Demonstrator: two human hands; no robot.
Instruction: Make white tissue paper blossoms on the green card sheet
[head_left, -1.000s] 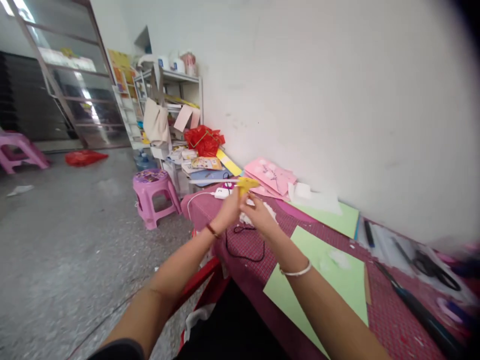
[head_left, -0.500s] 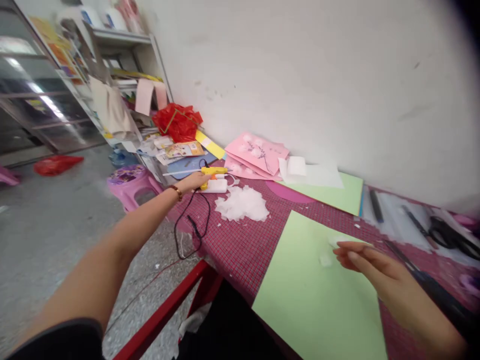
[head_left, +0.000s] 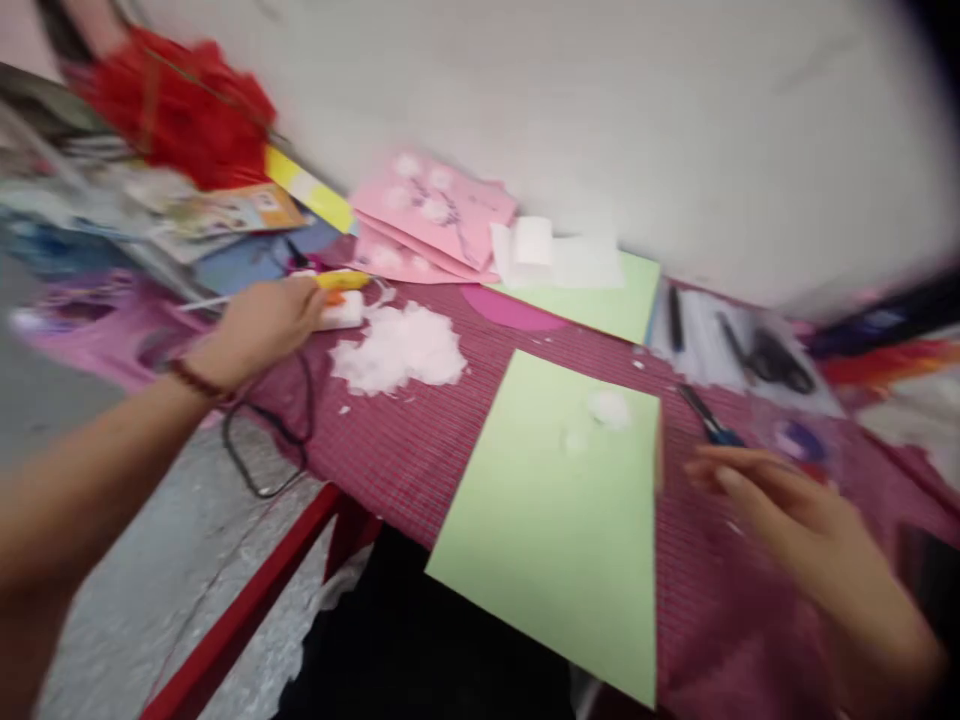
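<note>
The picture is smeared by motion. My left hand reaches far left on the table, by the yellow glue gun and a white block; whether it grips the gun is unclear. A pile of white cotton lies just right of it. My right hand hovers over the red checked tablecloth, right of a light green sheet, with fingers stretched out and nothing in them. Two small cotton tufts sit on the sheet.
Pink cards, white paper and another green sheet lie along the wall. Black scissors and pens are at the right. A black cord hangs off the table edge. Red wrapping is far left.
The view has swung right and down. My left hand stays at the glue gun. My right hand has moved from over the green sheet to its right side.
</note>
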